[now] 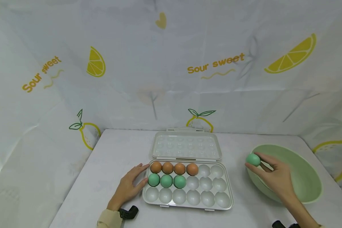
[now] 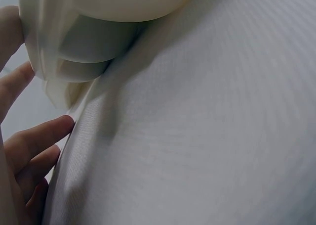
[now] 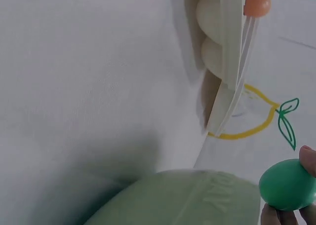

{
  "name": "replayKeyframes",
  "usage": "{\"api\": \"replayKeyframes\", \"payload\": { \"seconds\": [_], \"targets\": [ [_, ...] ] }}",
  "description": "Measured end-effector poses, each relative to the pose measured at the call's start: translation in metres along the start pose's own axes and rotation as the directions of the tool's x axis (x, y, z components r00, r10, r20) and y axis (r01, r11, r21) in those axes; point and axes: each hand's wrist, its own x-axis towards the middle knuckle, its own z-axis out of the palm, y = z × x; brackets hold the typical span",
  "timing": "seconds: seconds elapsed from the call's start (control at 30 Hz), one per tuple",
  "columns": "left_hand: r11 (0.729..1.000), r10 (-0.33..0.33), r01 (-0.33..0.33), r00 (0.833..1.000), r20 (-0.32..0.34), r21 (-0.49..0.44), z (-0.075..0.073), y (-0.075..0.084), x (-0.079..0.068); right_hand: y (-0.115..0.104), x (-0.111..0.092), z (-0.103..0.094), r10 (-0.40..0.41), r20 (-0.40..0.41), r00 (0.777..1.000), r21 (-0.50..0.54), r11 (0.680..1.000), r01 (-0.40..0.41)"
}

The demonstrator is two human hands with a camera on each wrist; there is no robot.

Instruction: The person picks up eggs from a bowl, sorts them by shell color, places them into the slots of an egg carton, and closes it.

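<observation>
My right hand (image 1: 276,177) pinches a green egg (image 1: 253,160) between thumb and fingers, over the left rim of the green bowl (image 1: 309,186). The right wrist view shows that green egg (image 3: 287,184) from the side. A white egg tray (image 1: 188,207) lies with its lid (image 1: 186,145) folded back. Brown eggs (image 1: 167,168) fill the left part of its back row, and three green eggs (image 1: 166,181) stand at the left of the middle row. My left hand (image 1: 130,183) touches the tray's left edge with straight fingers; the left wrist view shows its fingertips (image 2: 23,76) at the tray's side.
Several cups in the tray's right part and its whole front row (image 1: 179,196) hold no eggs. A white cloth (image 1: 82,193) covers the table. Behind it hangs a lemon-print sheet (image 1: 131,95).
</observation>
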Motion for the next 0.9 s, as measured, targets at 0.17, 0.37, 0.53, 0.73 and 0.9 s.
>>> {"api": "replayKeyframes", "payload": {
  "seconds": [0.17,0.37,0.53,0.73,0.9],
  "targets": [
    [1.000,-0.006,0.006,1.000,0.002,0.000,0.000,0.001,0.000,-0.010,-0.003,0.011,-0.005,0.020,1.000,0.025,1.000,0.005],
    [1.000,-0.004,0.004,1.000,-0.007,-0.004,0.001,0.000,0.000,-0.023,-0.008,0.032,-0.047,0.061,0.997,0.090,0.995,0.042],
    [1.000,-0.009,0.009,1.000,0.000,-0.005,0.001,-0.003,-0.001,-0.028,-0.014,0.055,-0.108,0.095,0.990,0.111,0.989,0.097],
    [1.000,-0.013,0.013,1.000,0.002,-0.006,0.001,-0.002,-0.001,-0.033,-0.021,0.081,-0.138,0.141,0.980,0.158,0.981,0.115],
    [1.000,-0.004,0.004,1.000,-0.003,0.014,0.001,-0.002,-0.001,-0.037,-0.027,0.099,-0.131,0.210,0.969,0.213,0.973,0.086]
  ]
}}
